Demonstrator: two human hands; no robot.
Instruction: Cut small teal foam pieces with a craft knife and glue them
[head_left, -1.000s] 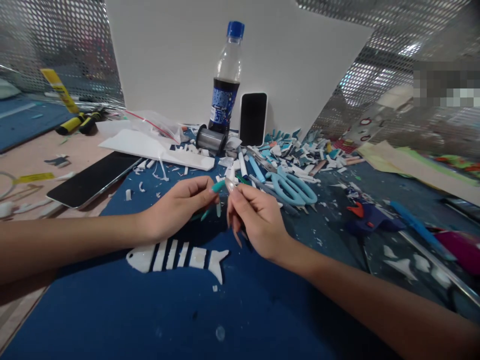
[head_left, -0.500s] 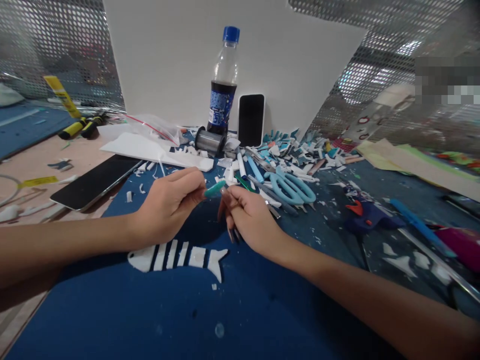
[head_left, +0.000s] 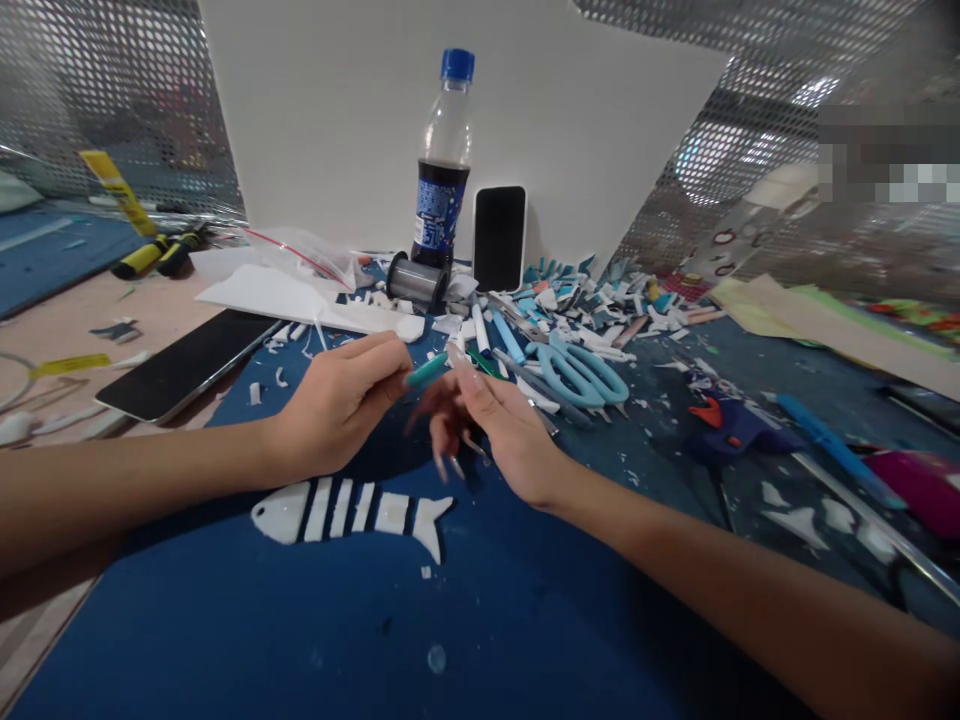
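The left hand [head_left: 337, 405] pinches a short teal stick-shaped piece [head_left: 426, 371] between thumb and forefinger, the other fingers curled in behind, so the grip is closed on one end of it. The piece hangs above the dark blue cutting mat [head_left: 225, 620], near the middle of the view, and its long axis runs from lower left at the fingertips to upper right, the free end pointing up and away toward the right hand [head_left: 495, 425]. That hand sits just beside it, thumb raised with its long nail close to the teal tip; the remaining fingers are loosely spread and blurred, so whether they hold anything cannot be told. Whether the thumb actually touches the teal piece is also unclear. Below both hands a flat white fish-skeleton cut-out [head_left: 352, 510] lies on the mat, head to the left and tail to the right. Beyond the hands lie a pair of light blue-handled scissors [head_left: 581, 370], a heap of blue and white cut scraps [head_left: 592, 295], and a small metal spool of wire [head_left: 416, 282]. A plastic cola bottle with a blue cap [head_left: 444, 165] stands upright against the white board [head_left: 337, 110], with a black phone in a white case [head_left: 499, 238] leaning just beside it. A dark tablet [head_left: 180, 365] rests flat to the left.
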